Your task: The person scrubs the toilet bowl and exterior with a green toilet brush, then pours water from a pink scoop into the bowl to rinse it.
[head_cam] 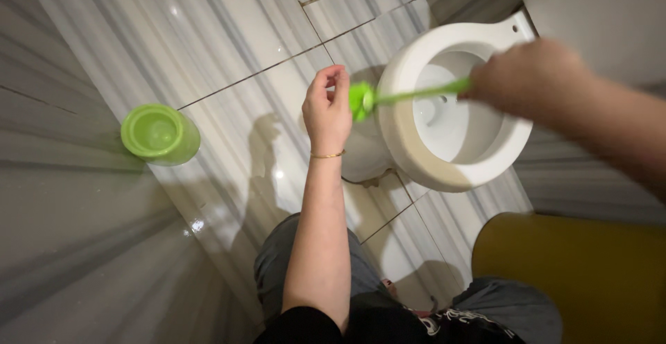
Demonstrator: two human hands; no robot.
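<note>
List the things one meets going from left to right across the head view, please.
green holder cup → left hand → green brush head → white toilet bowl → right hand, gripping the brush handle → the brown bin, low in the picture, is left out.

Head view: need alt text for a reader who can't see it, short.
Seen from above, a person's right hand holds a green toilet brush by its handle across the rim of a white toilet bowl, the brush head just outside the rim beside the raised, empty left hand. A green brush holder stands on the pale tiled floor to the left.
</note>
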